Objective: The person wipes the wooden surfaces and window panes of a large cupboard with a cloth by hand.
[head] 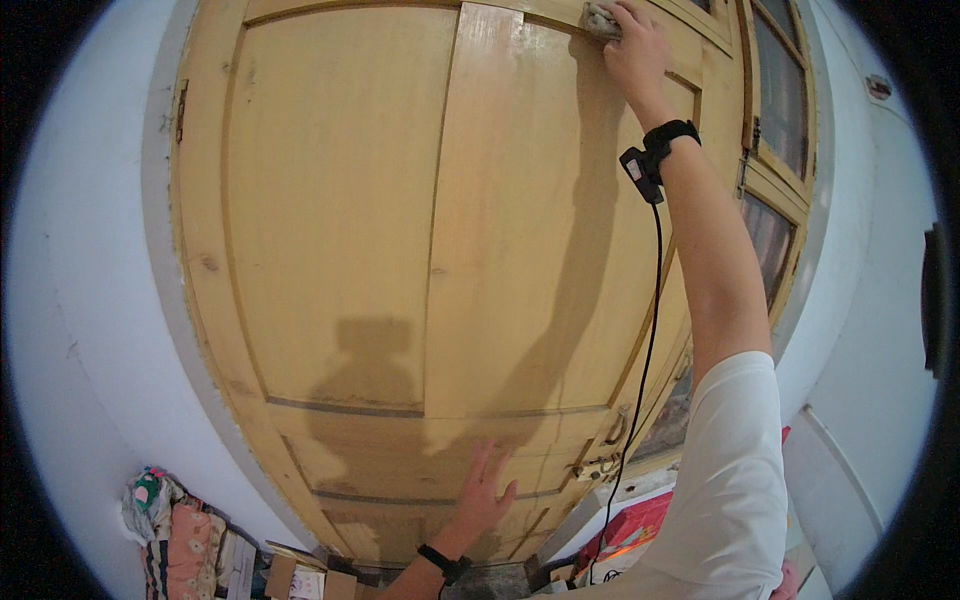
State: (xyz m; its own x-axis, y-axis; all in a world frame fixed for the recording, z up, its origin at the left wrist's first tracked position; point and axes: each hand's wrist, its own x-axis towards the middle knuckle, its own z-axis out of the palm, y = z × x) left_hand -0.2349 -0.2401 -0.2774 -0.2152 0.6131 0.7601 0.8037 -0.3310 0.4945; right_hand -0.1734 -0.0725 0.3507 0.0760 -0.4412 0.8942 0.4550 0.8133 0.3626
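A tan wooden door (pixel 337 210) with recessed panels fills the middle of the view. High up on it, my right hand (pixel 637 45) is closed around a crumpled greyish cloth (pixel 601 21), pressed near the top edge of the panel. A black wrist strap with a small device (pixel 642 172) sits on that forearm, and a black cable hangs from it. Lower down, my left hand (pixel 486 487) has its fingers spread before the door's lower part and holds nothing. Whether it touches the wood I cannot tell. My arm's shadow falls across the panel.
A metal door handle (pixel 618 426) and latch (pixel 596 469) are at the door's lower right. Glazed window frames (pixel 780 90) stand on the right. Folded fabrics (pixel 195 540) and an open cardboard box (pixel 337 586) lie at lower left. A red package (pixel 637 521) is at lower right.
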